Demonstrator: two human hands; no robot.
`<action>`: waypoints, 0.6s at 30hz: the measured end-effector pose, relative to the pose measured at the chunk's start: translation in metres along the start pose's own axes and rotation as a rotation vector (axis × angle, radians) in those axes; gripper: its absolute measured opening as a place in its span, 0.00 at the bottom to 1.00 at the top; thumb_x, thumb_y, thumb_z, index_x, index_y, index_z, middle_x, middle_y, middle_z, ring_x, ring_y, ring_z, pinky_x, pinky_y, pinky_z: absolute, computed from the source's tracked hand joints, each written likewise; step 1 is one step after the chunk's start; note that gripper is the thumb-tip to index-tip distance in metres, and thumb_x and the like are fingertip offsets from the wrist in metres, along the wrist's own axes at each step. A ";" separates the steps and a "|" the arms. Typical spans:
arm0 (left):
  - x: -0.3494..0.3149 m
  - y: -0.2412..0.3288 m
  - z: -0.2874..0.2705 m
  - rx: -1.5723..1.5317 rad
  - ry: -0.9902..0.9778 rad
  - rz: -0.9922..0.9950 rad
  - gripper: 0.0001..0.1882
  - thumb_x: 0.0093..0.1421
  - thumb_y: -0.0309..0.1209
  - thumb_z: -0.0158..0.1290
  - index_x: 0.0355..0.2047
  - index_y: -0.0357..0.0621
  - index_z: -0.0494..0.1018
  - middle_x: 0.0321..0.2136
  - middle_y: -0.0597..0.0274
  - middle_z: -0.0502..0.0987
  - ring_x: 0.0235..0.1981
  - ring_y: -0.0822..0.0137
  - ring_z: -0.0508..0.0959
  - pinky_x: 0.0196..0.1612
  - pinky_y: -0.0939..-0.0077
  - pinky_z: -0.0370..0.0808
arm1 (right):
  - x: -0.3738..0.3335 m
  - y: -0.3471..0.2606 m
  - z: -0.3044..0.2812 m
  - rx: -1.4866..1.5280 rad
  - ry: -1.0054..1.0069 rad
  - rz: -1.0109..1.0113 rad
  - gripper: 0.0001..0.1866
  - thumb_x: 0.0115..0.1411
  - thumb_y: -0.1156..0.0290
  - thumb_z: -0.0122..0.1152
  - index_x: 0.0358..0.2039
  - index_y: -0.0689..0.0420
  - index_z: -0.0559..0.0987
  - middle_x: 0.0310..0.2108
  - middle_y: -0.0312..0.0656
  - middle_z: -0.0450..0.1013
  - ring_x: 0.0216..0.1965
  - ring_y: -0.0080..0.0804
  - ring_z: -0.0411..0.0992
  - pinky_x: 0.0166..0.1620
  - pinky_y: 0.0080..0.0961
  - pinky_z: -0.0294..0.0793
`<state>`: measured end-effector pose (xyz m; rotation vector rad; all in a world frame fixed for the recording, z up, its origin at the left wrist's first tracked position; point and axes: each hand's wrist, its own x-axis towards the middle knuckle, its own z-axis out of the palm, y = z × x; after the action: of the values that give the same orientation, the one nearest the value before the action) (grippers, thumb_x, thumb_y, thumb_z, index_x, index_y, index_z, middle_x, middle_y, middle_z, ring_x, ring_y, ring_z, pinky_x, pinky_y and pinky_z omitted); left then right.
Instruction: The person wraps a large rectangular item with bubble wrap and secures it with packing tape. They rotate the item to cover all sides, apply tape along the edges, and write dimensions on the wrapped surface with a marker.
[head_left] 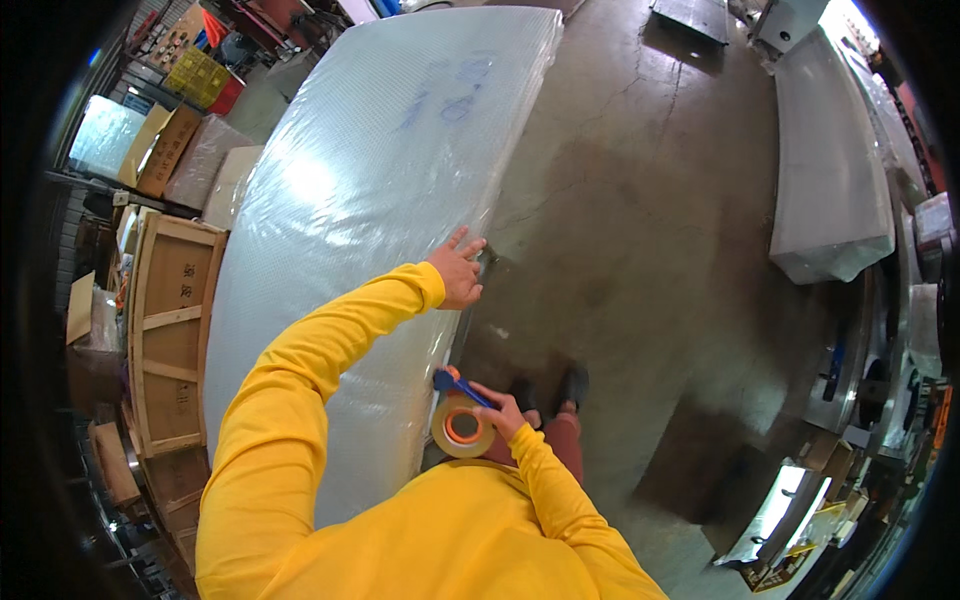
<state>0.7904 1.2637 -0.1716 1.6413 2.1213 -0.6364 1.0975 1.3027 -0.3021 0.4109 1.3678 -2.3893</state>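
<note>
A long flat slab wrapped in bubble wrap (380,170) stretches away in front of me, with blue marks written near its far end. My left hand (460,275) rests at the slab's right edge, fingers spread and nothing visible in them. Closer to my body, my right hand (510,414) is closed round the blue handle of a tape dispenser (474,392). The dispenser carries a big roll of yellowish tape (443,430) on an orange hub. Its head is beside the slab's near right edge; whether it touches the wrap I cannot tell.
Wooden crates (175,330) stand close along the slab's left side, with cardboard boxes (165,145) and a yellow basket (197,77) beyond. Concrete floor (620,230) lies to the right. A second wrapped block (830,160) and an open carton (775,515) are farther right.
</note>
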 end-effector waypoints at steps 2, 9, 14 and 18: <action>-0.029 0.024 0.013 0.019 -0.021 0.000 0.26 0.67 0.48 0.39 0.38 0.49 0.85 0.54 0.61 0.76 0.72 0.51 0.55 0.73 0.38 0.39 | -0.026 0.027 0.018 0.137 -0.046 -0.022 0.31 0.57 0.70 0.67 0.61 0.61 0.75 0.51 0.38 0.75 0.51 0.25 0.70 0.60 0.24 0.67; -0.117 0.125 0.070 0.034 -0.007 -0.022 0.25 0.67 0.50 0.40 0.38 0.54 0.85 0.50 0.58 0.77 0.68 0.50 0.59 0.72 0.36 0.38 | -0.039 0.052 0.015 0.237 -0.014 -0.096 0.32 0.58 0.70 0.64 0.64 0.61 0.72 0.52 0.40 0.75 0.51 0.25 0.71 0.58 0.23 0.69; -0.172 0.178 0.112 -0.095 0.200 -0.136 0.25 0.68 0.51 0.39 0.41 0.55 0.84 0.53 0.59 0.76 0.71 0.50 0.55 0.73 0.36 0.36 | -0.077 0.100 0.047 0.283 0.048 -0.151 0.32 0.59 0.68 0.65 0.64 0.61 0.72 0.55 0.42 0.74 0.54 0.29 0.71 0.60 0.26 0.68; -0.208 0.204 0.120 -0.062 0.186 -0.146 0.26 0.69 0.51 0.38 0.40 0.54 0.85 0.52 0.61 0.77 0.72 0.50 0.53 0.73 0.36 0.35 | -0.169 0.173 0.118 0.106 -0.019 -0.009 0.33 0.56 0.71 0.65 0.63 0.64 0.72 0.55 0.41 0.74 0.56 0.29 0.70 0.59 0.27 0.68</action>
<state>1.0417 1.0741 -0.1793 1.5770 2.3861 -0.4712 1.3166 1.1461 -0.3060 0.4103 1.2412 -2.4745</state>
